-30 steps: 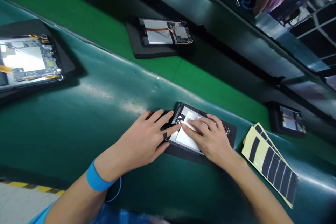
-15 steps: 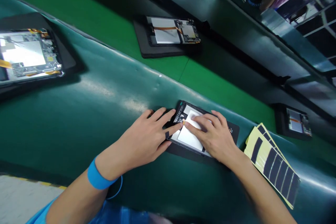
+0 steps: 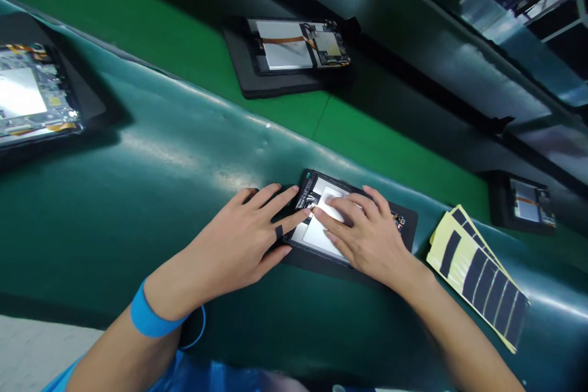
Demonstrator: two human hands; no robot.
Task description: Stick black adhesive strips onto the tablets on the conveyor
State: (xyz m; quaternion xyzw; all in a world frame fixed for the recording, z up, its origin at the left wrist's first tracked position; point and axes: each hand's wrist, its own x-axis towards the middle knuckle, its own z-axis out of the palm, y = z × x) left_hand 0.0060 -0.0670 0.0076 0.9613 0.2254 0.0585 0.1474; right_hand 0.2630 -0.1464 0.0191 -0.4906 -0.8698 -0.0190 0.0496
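An opened tablet (image 3: 300, 231) lies on a dark pad (image 3: 316, 263) on the green bench, between my hands. Its white battery (image 3: 318, 234) fills much of the visible inside. My left hand (image 3: 239, 242) has its fingers spread at the tablet's left end, with the index fingertip on the small connector area beside the battery. Black tape is wrapped round that finger. Over the battery rests my right hand (image 3: 370, 239), fingers apart, one fingertip close to the left index tip. It covers the tablet's right part. Neither hand grips anything.
Yellow sheets (image 3: 478, 278) with black strips lie at the right. On the green belt (image 3: 285, 113) stand one opened tablet (image 3: 287, 49) and another (image 3: 528, 202). A further opened tablet (image 3: 27, 92) is at the left. A blue wrist strap (image 3: 151, 312) with a cord circles my left wrist.
My right hand's fingers have shifted, with another fingertip now showing on the battery. Both hands stay on the tablet. The view has moved slightly.
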